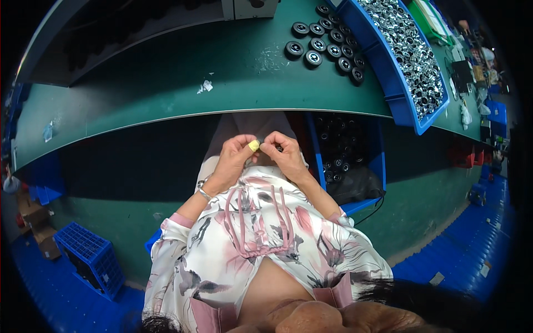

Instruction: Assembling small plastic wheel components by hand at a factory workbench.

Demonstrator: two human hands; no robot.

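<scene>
Above my lap, below the table's front edge, my left hand [235,158] and my right hand [285,156] meet at the fingertips. Yellow tape [254,145] covers the tip of my left thumb. Both hands are closed in a pinch, and what lies between the fingertips is too small to name. A small dark part [279,148] shows among the curled fingers of my right hand. To the right of that hand, below the table, is a blue bin [379,172] of black round parts [337,165].
On the green table [233,72] several black wheel-like parts [313,58] stand in a cluster. A blue tray [397,94] full of shiny metal-coloured pieces [408,55] overhangs the front edge at the right. A blue crate [91,258] stands on the floor at the left.
</scene>
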